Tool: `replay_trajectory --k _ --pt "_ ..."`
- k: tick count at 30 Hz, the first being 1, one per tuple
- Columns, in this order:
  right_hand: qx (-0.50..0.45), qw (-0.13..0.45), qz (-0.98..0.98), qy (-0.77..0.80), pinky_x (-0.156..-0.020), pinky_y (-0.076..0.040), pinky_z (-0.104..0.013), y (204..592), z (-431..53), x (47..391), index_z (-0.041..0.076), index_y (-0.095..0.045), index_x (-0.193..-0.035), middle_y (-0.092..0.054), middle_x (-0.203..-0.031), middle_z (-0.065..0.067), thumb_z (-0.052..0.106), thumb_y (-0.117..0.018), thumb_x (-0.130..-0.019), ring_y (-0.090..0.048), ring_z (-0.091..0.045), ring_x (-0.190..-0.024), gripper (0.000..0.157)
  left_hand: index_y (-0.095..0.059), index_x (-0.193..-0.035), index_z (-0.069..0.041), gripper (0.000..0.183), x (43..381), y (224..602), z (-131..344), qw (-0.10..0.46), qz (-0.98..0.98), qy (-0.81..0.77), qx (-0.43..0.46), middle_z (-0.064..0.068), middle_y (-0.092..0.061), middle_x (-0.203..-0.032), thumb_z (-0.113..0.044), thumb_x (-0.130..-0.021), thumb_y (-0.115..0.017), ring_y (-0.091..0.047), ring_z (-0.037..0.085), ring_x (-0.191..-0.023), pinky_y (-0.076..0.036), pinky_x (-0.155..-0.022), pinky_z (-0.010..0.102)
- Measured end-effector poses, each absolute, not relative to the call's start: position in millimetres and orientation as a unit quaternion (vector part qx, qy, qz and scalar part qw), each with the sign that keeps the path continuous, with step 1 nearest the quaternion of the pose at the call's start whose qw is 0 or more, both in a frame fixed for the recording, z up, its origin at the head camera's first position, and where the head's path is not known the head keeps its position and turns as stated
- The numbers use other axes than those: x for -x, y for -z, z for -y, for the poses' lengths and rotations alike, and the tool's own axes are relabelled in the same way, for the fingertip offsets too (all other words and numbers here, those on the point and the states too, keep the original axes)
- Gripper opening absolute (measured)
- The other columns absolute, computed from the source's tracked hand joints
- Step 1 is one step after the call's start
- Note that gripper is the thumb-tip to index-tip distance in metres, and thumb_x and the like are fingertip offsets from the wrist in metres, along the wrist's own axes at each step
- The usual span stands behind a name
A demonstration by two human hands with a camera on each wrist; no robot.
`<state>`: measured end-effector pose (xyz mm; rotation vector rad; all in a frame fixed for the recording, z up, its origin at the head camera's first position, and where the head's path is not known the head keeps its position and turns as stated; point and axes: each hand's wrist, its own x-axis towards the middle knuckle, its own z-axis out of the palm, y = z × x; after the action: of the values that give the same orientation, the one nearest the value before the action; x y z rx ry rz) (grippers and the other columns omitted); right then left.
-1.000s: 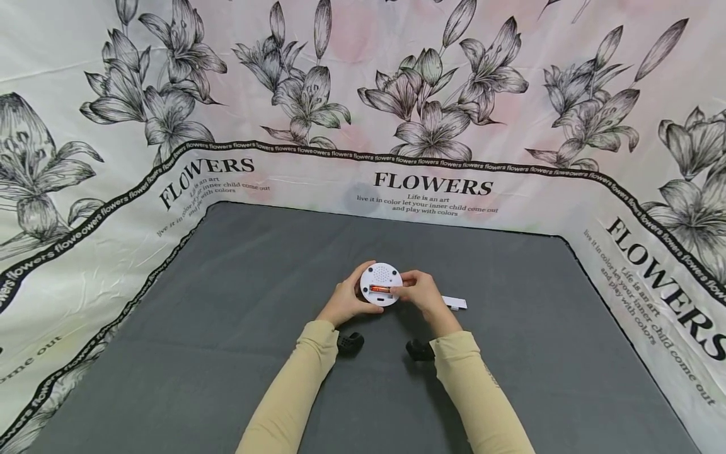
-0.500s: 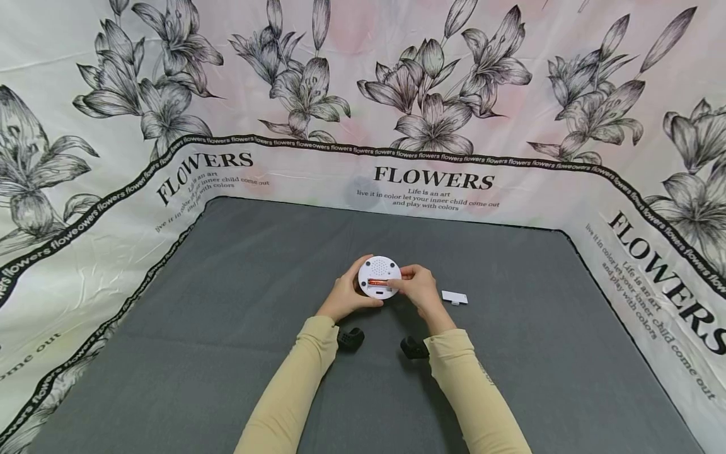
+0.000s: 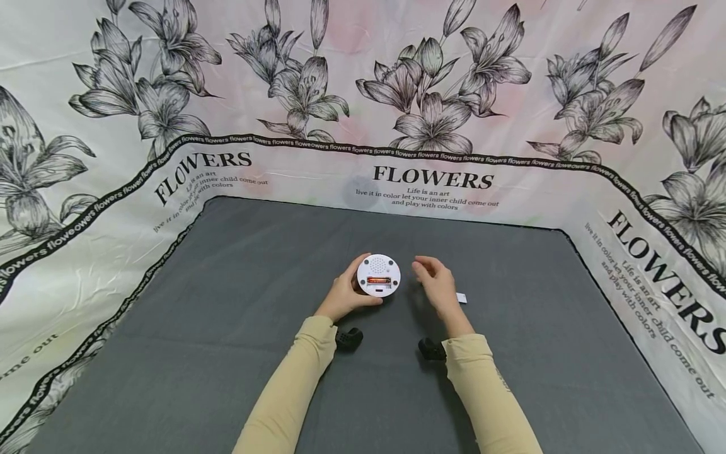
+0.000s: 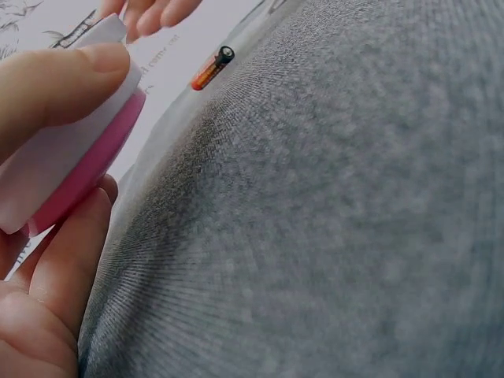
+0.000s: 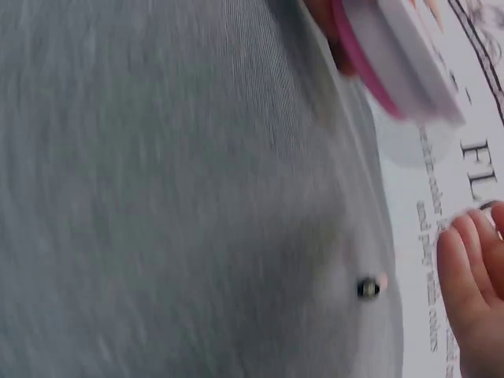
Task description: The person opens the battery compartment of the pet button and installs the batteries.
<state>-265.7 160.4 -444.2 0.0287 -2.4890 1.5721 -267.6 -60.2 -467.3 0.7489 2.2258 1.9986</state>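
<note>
My left hand (image 3: 346, 293) grips a round white battery-powered device (image 3: 379, 260) by its edge, underside up. The left wrist view shows the thumb on the white side and fingers on the pink side (image 4: 98, 169). An orange battery (image 3: 379, 281) lies in the uncovered compartment, below a patch of small holes. To the right, my right hand (image 3: 439, 290) is apart from the device, fingers loosely bent and holding nothing. Beyond it, a white battery cover (image 3: 462, 297) lies on the table, partly hidden by that hand.
A loose orange-and-black battery (image 4: 213, 68) lies on the grey cloth (image 3: 255, 284) in the left wrist view. Black wrist cameras (image 3: 348, 340) hang under both wrists. White flower-printed fabric (image 3: 317, 170) borders the table at the back and sides.
My right hand has come away from the battery compartment and moved to the right, now covering part of the white cover. The left hand keeps its hold on the device.
</note>
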Motion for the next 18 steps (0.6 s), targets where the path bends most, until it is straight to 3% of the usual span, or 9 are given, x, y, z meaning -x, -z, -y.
replay_trajectory --k 4,10,18 --pt "0.030 0.148 0.869 -0.471 -0.075 -0.044 -0.037 443 -170 266 0.000 -0.062 -0.114 -0.063 -0.099 -0.015 0.023 -0.070 -0.085 -0.059 -0.027 -0.089 0.038 -0.032 -0.144 -0.016 0.096 267 466 60 0.024 -0.724 -0.647 -0.237 0.010 -0.051 -0.127 0.000 -0.065 -0.083 -0.056 0.016 -0.103 -0.046 -0.082 0.031" --pt "0.068 0.110 0.908 -0.398 -0.079 -0.045 -0.042 449 -171 267 -0.004 -0.061 -0.115 -0.061 -0.105 -0.019 0.022 -0.077 -0.078 -0.057 -0.031 -0.097 0.048 -0.031 -0.144 -0.017 0.096 266 465 60 0.032 -0.728 -0.644 -0.233 0.010 -0.051 -0.127 0.000 -0.065 -0.083 -0.056 0.019 -0.104 -0.046 -0.083 0.033" --pt "0.083 0.101 0.929 -0.345 -0.084 -0.042 -0.044 460 -170 277 -0.007 -0.066 -0.103 -0.065 -0.096 -0.020 0.024 -0.083 -0.069 -0.055 -0.036 -0.097 0.050 -0.031 -0.145 -0.016 0.096 265 465 59 0.037 -0.724 -0.648 -0.235 0.011 -0.051 -0.127 0.002 -0.066 -0.082 -0.054 0.027 -0.107 -0.045 -0.083 0.033"
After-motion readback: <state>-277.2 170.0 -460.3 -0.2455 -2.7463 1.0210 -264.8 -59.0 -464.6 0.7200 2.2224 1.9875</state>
